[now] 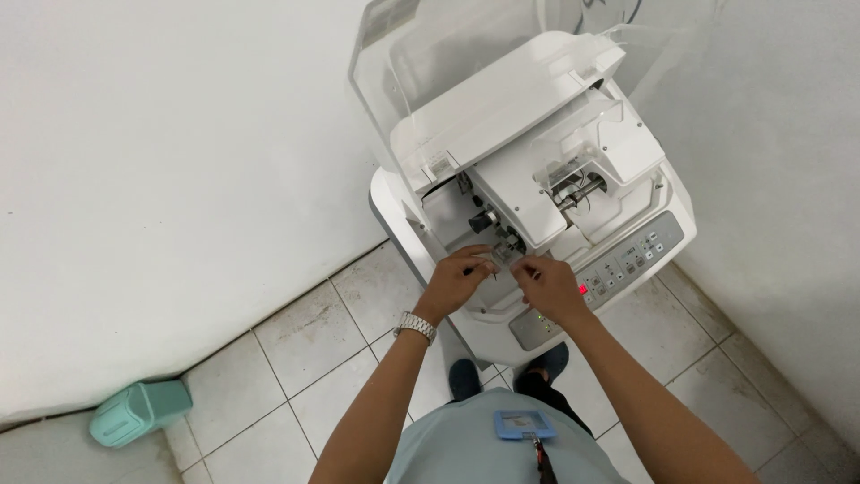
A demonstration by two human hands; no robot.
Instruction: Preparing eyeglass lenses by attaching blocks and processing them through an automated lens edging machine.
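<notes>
A white machine point(573, 224) with a raised clear lid point(394, 81) stands in a room corner. Both hands reach into its open chamber. My left hand point(459, 280), with a metal wristwatch point(416, 326) on the wrist, pinches a small clear piece point(498, 261) next to the dark spindle parts point(488, 224). My right hand point(548, 285) is just right of it, fingertips closed on the same small piece. What exactly the piece is cannot be made out.
A grey button panel point(638, 255) with a red light point(582, 289) runs along the machine's front right. A small teal bin point(139, 410) stands by the left wall on the tiled floor point(296, 358). White walls close in on both sides.
</notes>
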